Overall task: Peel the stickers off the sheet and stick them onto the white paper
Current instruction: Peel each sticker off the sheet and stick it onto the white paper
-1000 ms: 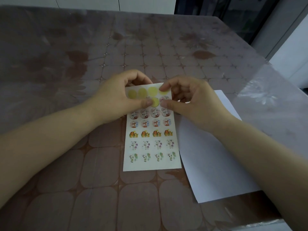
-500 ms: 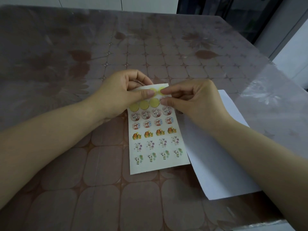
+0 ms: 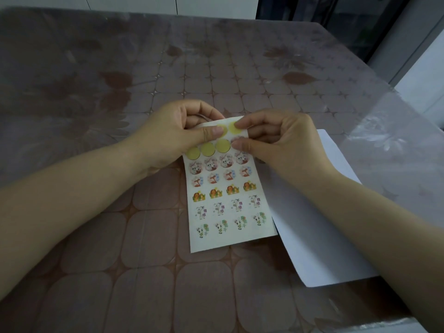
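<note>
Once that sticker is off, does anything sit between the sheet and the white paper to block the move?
Nothing visible does. The white paper lies directly right of the sticker sheet, whose right edge overlaps it. Only the forearm of the right hand hangs over the paper.

On my feed the table [image 3: 120, 296] shows a brown patterned covering, cloth or printed vinyl, I can't tell which. Over it lies a clear plastic film [image 3: 396, 140] that is smooth and glossy with soft glare, and wrinkled and milky where it runs past the right edge. The sticker sheet [image 3: 230, 239] reads as thin, flexible paper, curling at its top, and its white face has a faint satin sheen. The printed stickers [image 3: 211, 193] look smooth and slightly glossy. The yellow rounds [image 3: 208, 149] in the top rows look slick, like a waxy liner, though the dim light leaves me unsure. The white paper [image 3: 319, 236] is plain and matt, flat and smooth.
</note>
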